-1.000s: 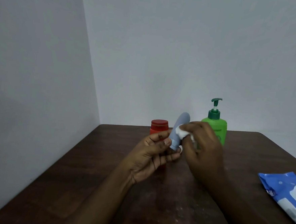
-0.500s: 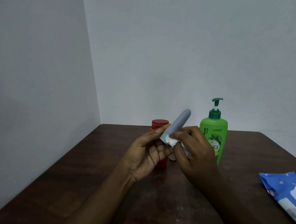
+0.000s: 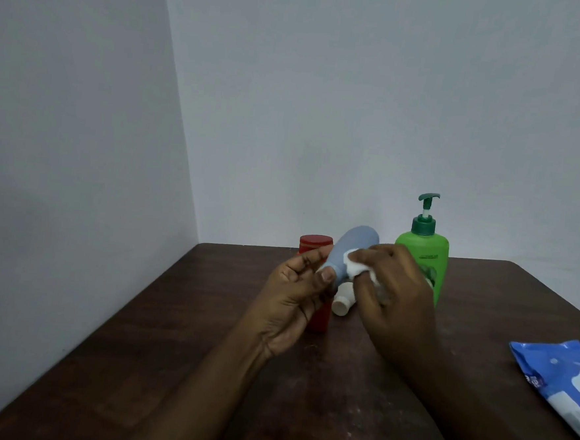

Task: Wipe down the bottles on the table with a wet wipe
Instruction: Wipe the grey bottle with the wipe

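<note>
Two hands meet above a brown table [image 3: 168,366]: the left hand [image 3: 297,289] grips the lower end of a tilted grey bottle [image 3: 352,248], apparently steadying it so the right hand [image 3: 393,295], pinching a white wipe [image 3: 355,267], can rub its side.

2 bare forearms [image 3: 201,385]; bare left grip [image 3: 293,295] and right grip [image 3: 393,295]; short thumbnail [image 3: 328,275].

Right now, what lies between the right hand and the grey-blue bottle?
A white wet wipe, held by the right hand against the grey-blue bottle, in the head view.
</note>
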Motion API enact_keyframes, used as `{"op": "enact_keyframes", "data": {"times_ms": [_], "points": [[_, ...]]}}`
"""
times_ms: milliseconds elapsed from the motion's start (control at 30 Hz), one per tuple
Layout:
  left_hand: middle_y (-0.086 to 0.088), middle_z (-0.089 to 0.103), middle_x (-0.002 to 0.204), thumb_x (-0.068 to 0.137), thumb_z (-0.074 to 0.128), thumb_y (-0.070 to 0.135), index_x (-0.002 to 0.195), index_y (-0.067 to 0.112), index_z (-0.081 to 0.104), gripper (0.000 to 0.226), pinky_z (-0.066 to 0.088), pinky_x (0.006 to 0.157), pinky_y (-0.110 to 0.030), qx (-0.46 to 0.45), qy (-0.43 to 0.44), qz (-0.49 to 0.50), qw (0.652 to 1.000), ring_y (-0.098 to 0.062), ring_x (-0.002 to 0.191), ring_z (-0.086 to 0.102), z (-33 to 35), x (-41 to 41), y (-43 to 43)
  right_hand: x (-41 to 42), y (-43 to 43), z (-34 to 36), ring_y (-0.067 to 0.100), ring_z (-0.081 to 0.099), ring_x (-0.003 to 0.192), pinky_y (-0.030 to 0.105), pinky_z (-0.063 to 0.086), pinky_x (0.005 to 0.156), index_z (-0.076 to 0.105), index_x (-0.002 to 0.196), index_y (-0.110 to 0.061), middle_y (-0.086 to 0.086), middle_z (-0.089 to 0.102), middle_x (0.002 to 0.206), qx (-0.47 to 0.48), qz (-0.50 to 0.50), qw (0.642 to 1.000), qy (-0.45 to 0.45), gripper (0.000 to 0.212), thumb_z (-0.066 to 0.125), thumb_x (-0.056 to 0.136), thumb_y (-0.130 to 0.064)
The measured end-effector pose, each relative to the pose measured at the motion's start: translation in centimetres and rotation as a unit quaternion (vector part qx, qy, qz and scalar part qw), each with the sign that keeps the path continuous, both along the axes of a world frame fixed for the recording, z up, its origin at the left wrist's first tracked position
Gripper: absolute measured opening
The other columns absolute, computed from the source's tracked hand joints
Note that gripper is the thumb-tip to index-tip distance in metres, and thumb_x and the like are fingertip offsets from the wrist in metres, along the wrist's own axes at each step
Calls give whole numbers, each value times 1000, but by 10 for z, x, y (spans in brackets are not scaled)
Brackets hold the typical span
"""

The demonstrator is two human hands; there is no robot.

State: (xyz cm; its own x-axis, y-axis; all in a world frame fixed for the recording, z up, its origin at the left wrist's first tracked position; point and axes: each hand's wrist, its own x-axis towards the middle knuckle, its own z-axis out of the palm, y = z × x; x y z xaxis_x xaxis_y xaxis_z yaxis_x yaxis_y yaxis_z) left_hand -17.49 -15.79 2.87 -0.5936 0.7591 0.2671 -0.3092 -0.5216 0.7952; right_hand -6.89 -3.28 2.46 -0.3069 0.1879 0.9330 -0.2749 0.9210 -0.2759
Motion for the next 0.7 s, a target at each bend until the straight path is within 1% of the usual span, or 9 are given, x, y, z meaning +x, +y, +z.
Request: {"op": "enact_keyframes", "data": {"times_ms": [100, 200, 267, 333, 367, 433, 567, 633, 700], "points": [[-23, 72, 120, 57, 101, 17, 119, -5, 68, 73, 63, 85, -31, 21, -14, 15, 1000, -26, 101, 75, 0, -5, 0, -2, -10, -6, 4, 56, 91, 11, 40, 83, 71, 101, -8, 3, 63, 97, 21, 49, 998, -42, 22, 63, 85, 4], [-24, 71, 122, 53, 104, 21, 126, -8, 63, 89, 63, 87, -33, 28, -15, 17, 999, -27, 103, 74, 1, -4, 0, -2, -13, -6, 2, 53, 90, 8, 38, 85, 71, 101, -7, 4, 63, 97, 28, 49, 998, -39, 19, 63, 87, 3], [-22, 73, 118, 62, 98, 13, 124, -6, 64, 73, 64, 83, -32, 20, -10, 20, 1000, -25, 99, 75, 2, -3, -1, 0, -12, -3, 5, 55, 93, 10, 41, 85, 72, 104, -6, 5, 63, 100, 13, 22, 1000, -12, 18, 61, 91, -1], [-18, 76, 112, 69, 85, 0, 113, 1, 70, 47, 63, 79, -29, -5, 15, 37, 999, -23, 96, 76, 1, 0, -1, 1, -6, 1, 13, 61, 96, 20, 49, 86, 73, 104, -6, 7, 66, 101, -27, -3, 999, 23, 18, 62, 92, 1], [-16, 76, 110, 69, 81, -4, 109, 4, 72, 42, 63, 79, -28, -19, 36, 45, 998, -22, 97, 76, 0, 1, -1, 2, -1, 2, 15, 63, 98, 26, 51, 87, 73, 104, -6, 7, 67, 102, -51, -16, 998, 39, 19, 63, 92, 5], [-11, 77, 110, 68, 81, -9, 107, 6, 73, 42, 61, 80, -26, -42, 73, 54, 995, -20, 100, 75, -1, 4, -1, 3, 9, 5, 18, 64, 102, 30, 52, 90, 73, 104, -6, 7, 67, 104, -91, -42, 993, 61, 25, 63, 89, 12], [-6, 78, 109, 65, 81, -7, 106, 8, 72, 45, 61, 81, -27, -63, 106, 68, 990, -18, 102, 75, -1, 8, -1, 2, 21, 5, 12, 63, 104, 21, 51, 94, 71, 110, -8, 12, 67, 110, -131, -73, 986, 78, 31, 61, 89, 12], [-8, 78, 109, 67, 82, -13, 105, 7, 73, 44, 61, 80, -27, -53, 107, 71, 990, -19, 100, 75, -1, 7, -1, 1, 17, 3, 16, 64, 104, 26, 52, 92, 71, 108, -7, 10, 67, 109, -111, -61, 990, 69, 27, 61, 91, 10], [-10, 79, 107, 65, 83, -12, 103, 7, 73, 44, 61, 79, -26, -41, 106, 80, 990, -19, 96, 76, 0, 7, -1, -1, 6, 1, 13, 62, 100, 19, 48, 88, 73, 106, -7, 7, 66, 106, -63, -31, 997, 36, 23, 61, 91, 5]]}}
